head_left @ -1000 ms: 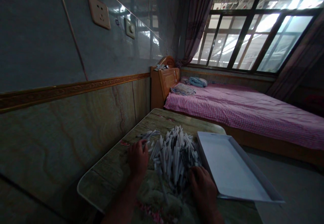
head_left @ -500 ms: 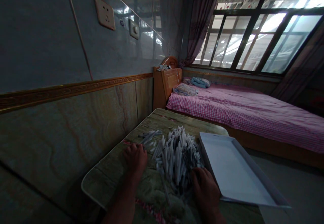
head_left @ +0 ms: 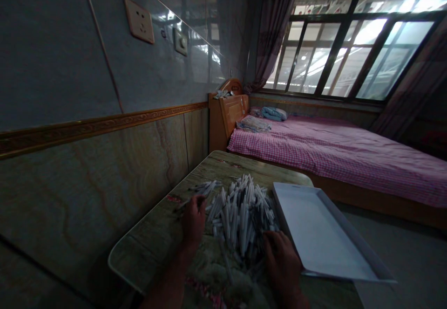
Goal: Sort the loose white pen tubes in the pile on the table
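A large heap of white and clear pen barrels (head_left: 240, 211), with dark pieces among them, lies on the marbled table. My left hand (head_left: 193, 221) is raised at the heap's left side, its fingers curled together. Anything held in them is too dim to make out. Just left of that hand lies a dark, slim pen-like piece (head_left: 182, 205). A smaller group of pens (head_left: 207, 188) rests behind it. At the heap's near right edge sits my right hand (head_left: 282, 260), closed, with its fingertips against the pieces; what they grip is hidden.
A shallow white box (head_left: 324, 234) stands right of the heap, overhanging the table's right edge. The table (head_left: 146, 248) has a pale rim and stands close to the tiled wall (head_left: 150, 160). Beyond it is a bed (head_left: 314, 146) with a pink checked cover, below a window.
My left hand has lifted and shifted right toward the heap, uncovering the dark slim piece. Its fingers have drawn together. My right hand stays almost in place. The view has shifted slightly.
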The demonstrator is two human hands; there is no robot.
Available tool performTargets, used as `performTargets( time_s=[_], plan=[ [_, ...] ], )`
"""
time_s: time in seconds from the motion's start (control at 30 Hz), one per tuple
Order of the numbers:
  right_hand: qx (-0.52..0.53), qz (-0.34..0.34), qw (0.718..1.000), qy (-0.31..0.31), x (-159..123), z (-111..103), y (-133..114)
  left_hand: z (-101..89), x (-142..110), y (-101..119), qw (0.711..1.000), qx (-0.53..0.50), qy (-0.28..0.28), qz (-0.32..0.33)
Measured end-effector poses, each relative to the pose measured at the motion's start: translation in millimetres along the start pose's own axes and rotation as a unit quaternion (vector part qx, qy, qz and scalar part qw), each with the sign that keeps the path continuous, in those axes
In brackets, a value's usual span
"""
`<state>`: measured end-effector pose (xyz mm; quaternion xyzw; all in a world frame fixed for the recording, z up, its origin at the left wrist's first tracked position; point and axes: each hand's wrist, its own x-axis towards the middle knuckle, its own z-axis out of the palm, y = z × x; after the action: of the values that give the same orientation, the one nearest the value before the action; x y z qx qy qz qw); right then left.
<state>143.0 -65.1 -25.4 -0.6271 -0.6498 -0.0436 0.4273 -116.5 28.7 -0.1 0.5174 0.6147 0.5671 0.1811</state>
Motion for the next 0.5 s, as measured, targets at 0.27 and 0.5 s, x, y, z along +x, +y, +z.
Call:
performTargets(
  time_s=[0.27,0.5],
  plan=[
    [0.064,-0.043,0.997,-0.01,1.7,-2.6,-12.1,28.9,-43.6,35.4,0.831,-0.463,-0.193,-0.24],
    [0.1,-0.06,0.99,-0.084,-3.8,-3.8,-29.6,31.4,-60.8,45.7,0.785,-0.492,-0.242,-0.29]
  ],
)
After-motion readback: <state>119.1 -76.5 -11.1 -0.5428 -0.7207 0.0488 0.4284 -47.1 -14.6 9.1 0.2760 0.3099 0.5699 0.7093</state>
